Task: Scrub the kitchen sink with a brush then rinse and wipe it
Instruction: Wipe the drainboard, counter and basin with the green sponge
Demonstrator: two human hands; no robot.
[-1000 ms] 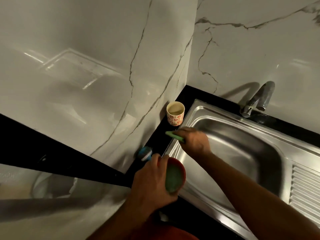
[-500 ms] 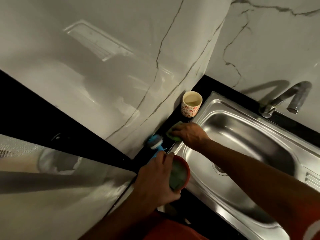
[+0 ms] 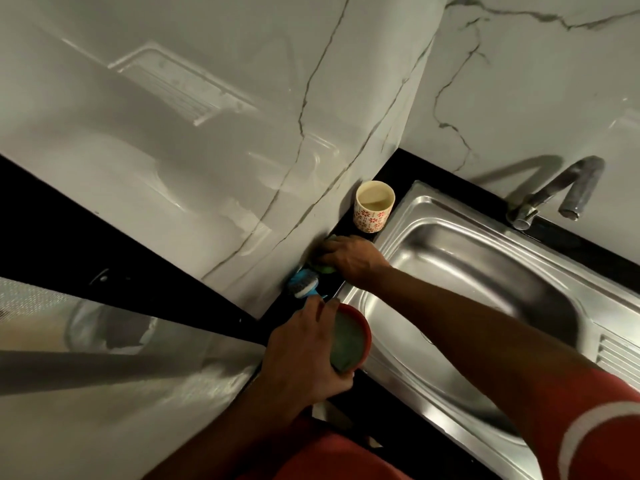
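Note:
A steel sink (image 3: 391, 233) fills the right side, its basin bare. My left hand (image 3: 304, 355) grips a red round tub (image 3: 360, 327) of green soap paste at the sink's near-left corner. My right hand (image 3: 353, 256) reaches across to the black counter strip left of the sink and holds a green scrub pad (image 3: 326, 269) down there. A blue-handled brush with a steel scourer head (image 3: 304, 284) lies on the strip between my two hands, its handle partly under my left fingers.
A floral paper cup (image 3: 373, 206) stands on the black counter (image 3: 405, 174) at the sink's far-left corner. The tap (image 3: 554, 192) juts from the back wall. Marble walls close in on the left and behind. The drainboard ribs (image 3: 620, 358) lie right.
My right hand carried the green pad from the sink's rim leftward onto the black strip beside the wall. My left hand kept holding the red tub.

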